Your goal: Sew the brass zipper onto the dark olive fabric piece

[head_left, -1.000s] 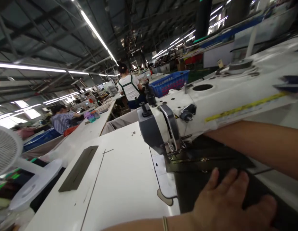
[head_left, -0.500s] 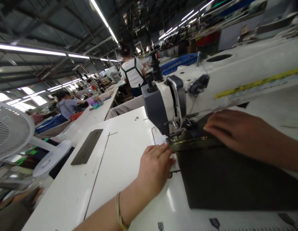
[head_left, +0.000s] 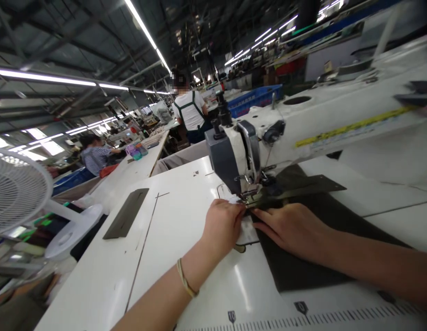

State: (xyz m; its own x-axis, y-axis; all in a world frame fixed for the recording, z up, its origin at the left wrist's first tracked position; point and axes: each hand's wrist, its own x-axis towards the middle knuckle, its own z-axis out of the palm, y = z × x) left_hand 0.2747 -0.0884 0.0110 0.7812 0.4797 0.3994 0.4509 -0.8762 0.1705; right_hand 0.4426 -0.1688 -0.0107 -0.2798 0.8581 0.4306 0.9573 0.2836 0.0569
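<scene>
Dark fabric (head_left: pixel 296 275) lies beneath the needle end of a sewing machine (head_left: pixel 223 154) on the white worktop (head_left: pixel 182 234), probably best kept flat and straight, left hand (head_left: pixel 223 225) curled at its edge, grip hidden, blue basket (head_left: pixel 256 99) behind, contents indiscernible, right hand (head_left: pixel 296 227) pressing with fingers extended.

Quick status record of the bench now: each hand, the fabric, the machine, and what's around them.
left hand: fingertips near the needle area, fingers curled; grip unclear
right hand: over the dark fabric, fingertips close to the left hand's
dark fabric: partly under the sewing machine's head, spread toward the ruler scale
loose fabric strip: flat on the white table, apart from both hands
fan: white, beyond the table's left side
</scene>
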